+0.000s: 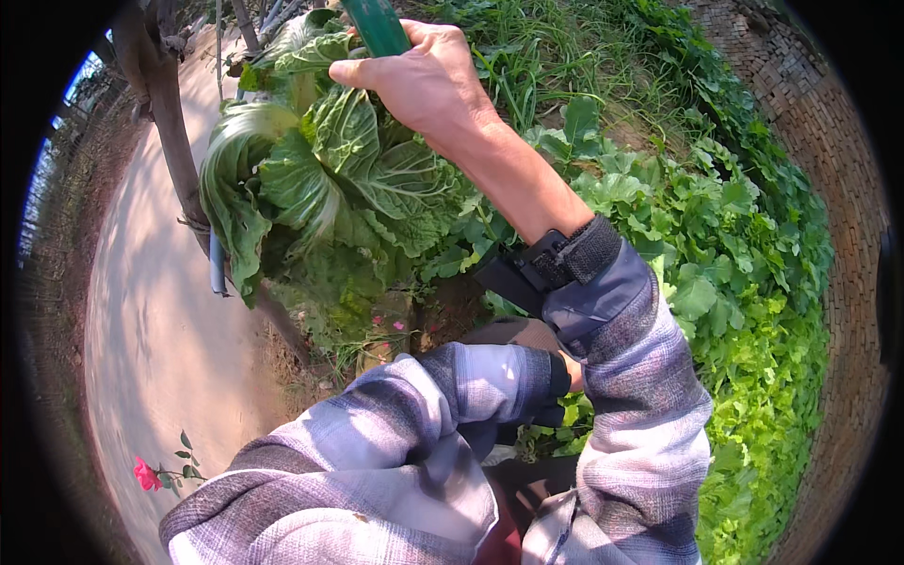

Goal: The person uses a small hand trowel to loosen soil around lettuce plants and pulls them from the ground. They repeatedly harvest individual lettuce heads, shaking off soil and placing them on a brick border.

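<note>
My right hand (427,78) reaches up to the top of the view. It grips a smooth green tube-like thing (378,27), whose far end is cut off by the picture's upper edge. Just below and left of that hand is a large head of leafy Chinese cabbage (332,162), with crinkled, drooping outer leaves. My left arm lies bent across my body. Only a sliver of my left hand (574,372) shows beyond its dark cuff; my right sleeve hides the remainder, so its fingers cannot be seen.
A wooden post (173,134) and a grey pipe (217,265) stand left of the cabbage, beside a pale paved path (152,304). A pink rose (147,473) is at lower left. Leafy green plants (713,282) fill the right, bordered by a brick surface (840,176).
</note>
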Available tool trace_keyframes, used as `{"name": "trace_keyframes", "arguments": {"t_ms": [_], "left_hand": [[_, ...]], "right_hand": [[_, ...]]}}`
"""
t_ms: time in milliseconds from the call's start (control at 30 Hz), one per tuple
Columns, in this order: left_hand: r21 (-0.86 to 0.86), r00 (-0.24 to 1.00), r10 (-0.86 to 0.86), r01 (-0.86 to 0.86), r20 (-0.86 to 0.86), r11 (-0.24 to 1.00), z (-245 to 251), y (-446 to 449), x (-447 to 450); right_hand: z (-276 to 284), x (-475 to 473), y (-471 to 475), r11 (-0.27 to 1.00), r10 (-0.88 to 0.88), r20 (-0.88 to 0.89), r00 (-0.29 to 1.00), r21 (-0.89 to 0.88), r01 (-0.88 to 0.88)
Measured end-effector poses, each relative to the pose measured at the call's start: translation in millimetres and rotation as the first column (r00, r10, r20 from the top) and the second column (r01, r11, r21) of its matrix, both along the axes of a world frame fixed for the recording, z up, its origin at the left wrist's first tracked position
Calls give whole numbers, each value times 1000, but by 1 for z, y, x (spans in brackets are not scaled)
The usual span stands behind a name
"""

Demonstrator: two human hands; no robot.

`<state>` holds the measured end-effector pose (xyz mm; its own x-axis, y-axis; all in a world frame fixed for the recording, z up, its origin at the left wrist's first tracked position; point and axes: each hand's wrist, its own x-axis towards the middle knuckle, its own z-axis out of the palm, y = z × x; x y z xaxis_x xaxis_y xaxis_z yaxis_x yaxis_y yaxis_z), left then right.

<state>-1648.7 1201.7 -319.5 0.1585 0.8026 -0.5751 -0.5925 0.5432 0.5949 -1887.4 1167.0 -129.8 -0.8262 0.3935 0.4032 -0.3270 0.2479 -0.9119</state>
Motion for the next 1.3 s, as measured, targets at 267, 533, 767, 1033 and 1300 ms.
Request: {"name": "trace_keyframes", "arguments": {"t_ms": [267,533,767,1033,1300], "left_hand": [[56,1000,25,-26,8,998,-6,9,-8],[151,982,-111,87,154,985,18,10,-62],[247,986,70,-106,152,963,40,-4,-109],[209,950,266,-297,162,932,44,-14,-136],[206,929,362,-371,80,906,44,-13,-149]], "right_hand": [[-9,116,91,931,-292,218,931,285,226],[-50,459,168,397,-911,233,340,277,875],[-262,626,124,-18,-647,761,-51,52,998],[-408,634,122,-66,-361,932,-28,5,998],[-433,651,161,205,-554,607,-570,763,613]]}}
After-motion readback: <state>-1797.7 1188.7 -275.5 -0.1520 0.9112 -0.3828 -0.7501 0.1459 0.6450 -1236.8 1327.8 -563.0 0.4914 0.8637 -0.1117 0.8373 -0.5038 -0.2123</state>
